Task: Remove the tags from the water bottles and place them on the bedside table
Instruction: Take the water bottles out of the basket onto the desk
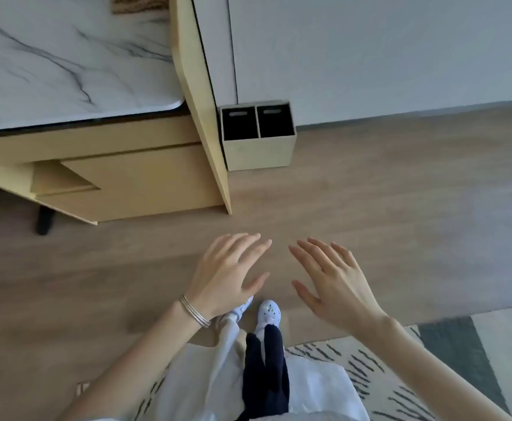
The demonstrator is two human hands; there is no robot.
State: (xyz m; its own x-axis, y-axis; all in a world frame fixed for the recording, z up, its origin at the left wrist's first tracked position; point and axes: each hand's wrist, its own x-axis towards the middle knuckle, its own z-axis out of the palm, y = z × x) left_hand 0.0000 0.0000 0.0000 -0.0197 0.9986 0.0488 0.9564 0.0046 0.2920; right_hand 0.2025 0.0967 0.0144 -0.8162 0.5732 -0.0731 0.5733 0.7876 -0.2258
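Two grips spread flat, palms down: L hand (230, 278) & R hand (333, 287) over wood floor (400, 208).

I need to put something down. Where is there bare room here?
The marble top is bare from its rounded corner back to the woven mat. The wood floor between the two-slot box and the patterned rug is bare too. Tightest beside the box, by the desk panel.

I see the tabletop (66, 71) as marble-look: white, grey veins, smooth, slight sheen. Desk body (133, 183) pale wood, matt. Floor (370, 208) wood grain, matt. Box (257, 154) same pale wood look, black lining inside. Bracelets (194, 311) shiny metal. Rug (370, 375) woven cloth.
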